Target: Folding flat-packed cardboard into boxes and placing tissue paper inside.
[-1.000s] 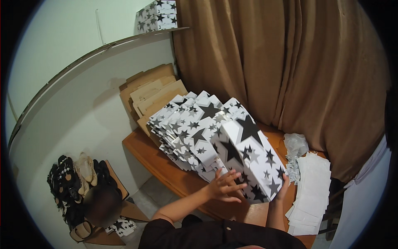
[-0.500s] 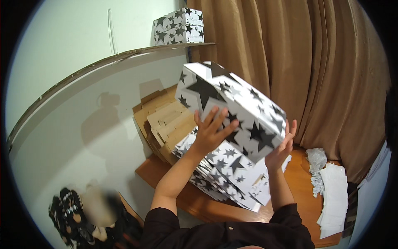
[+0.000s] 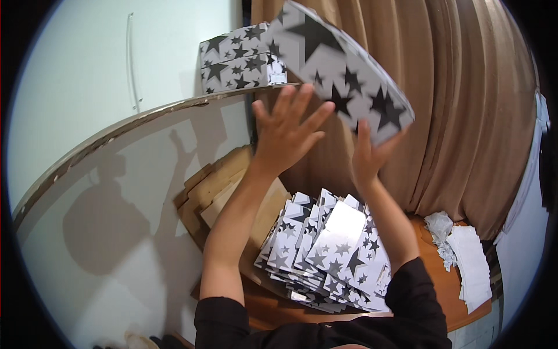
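Note:
A white box with black stars (image 3: 349,75) is tilted in the air, up near the shelf's right end. My right hand (image 3: 375,151) grips its lower right corner, with the thumb on the near face. My left hand (image 3: 290,125) is spread wide just below the box's lower left edge; its fingers look apart from the box. Two closed boxes of the same star pattern (image 3: 235,58) are stacked on the shelf, to the left of the held one and partly overlapped by it.
The shelf (image 3: 174,107) runs along the white wall. Beneath it lie brown cardboard blanks (image 3: 212,180) and a heap of flat star-patterned blanks (image 3: 331,250) on the wooden table (image 3: 415,244). White paper sheets (image 3: 469,264) and a crumpled plastic bag (image 3: 439,227) lie at right, before a brown curtain (image 3: 459,134).
Both hands have risen, and the box has gone up from above the table to shelf height. My left hand has come away from the box's face. The view has shifted too.

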The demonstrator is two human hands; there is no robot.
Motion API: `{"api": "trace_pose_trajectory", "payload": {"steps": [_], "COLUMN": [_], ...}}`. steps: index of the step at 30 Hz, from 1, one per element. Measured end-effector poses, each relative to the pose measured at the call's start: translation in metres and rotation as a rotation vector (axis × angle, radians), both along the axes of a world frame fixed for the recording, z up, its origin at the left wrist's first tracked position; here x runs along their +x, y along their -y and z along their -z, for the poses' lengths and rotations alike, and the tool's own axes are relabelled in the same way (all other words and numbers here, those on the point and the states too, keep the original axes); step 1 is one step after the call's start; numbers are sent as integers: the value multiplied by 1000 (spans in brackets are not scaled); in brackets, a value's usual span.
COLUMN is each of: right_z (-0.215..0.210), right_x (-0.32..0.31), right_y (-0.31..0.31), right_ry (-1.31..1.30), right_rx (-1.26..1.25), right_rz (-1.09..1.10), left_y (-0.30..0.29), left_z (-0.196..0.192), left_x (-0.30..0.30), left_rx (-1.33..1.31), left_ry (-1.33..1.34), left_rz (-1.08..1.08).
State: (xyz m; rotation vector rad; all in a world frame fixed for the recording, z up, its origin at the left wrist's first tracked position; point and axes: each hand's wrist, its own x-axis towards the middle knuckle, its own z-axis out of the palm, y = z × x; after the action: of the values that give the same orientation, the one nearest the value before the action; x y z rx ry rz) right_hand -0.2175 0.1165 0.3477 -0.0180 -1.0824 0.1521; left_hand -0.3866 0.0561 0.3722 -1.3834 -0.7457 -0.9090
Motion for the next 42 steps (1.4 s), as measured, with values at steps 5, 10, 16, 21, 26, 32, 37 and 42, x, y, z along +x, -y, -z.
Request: {"api": "trace_pose_trajectory", "payload": {"steps": [5, 10, 16, 21, 26, 32, 37, 42], "right_z": [-115, -193, -254, -272, -289, -272, -287, -286], "right_x": [-1, -19, -57, -94, -118, -164, -179, -223], "right_y": [-64, -102, -115, -79, -102, -140, -138, -137], "right_ry": [78, 122, 166, 325, 235, 251, 306, 301], "right_rx": [116, 150, -52, -440, -382, -432, -415, -376], "right_rz": [366, 421, 217, 385, 475, 357, 241, 385], "left_y": [-10, -46, -80, -87, -78, -68, -56, -52], "left_z": [26, 65, 101, 107, 117, 134, 142, 138], "left_x": [-52, -82, -102, -106, -110, -130, -144, -145], "left_rx": [27, -47, -134, -250, -161, -186, -175, -178], "left_ry": [92, 204, 278, 412, 273, 283, 288, 293], "left_rz": [-180, -134, 0, 52, 154, 209, 193, 157]}}
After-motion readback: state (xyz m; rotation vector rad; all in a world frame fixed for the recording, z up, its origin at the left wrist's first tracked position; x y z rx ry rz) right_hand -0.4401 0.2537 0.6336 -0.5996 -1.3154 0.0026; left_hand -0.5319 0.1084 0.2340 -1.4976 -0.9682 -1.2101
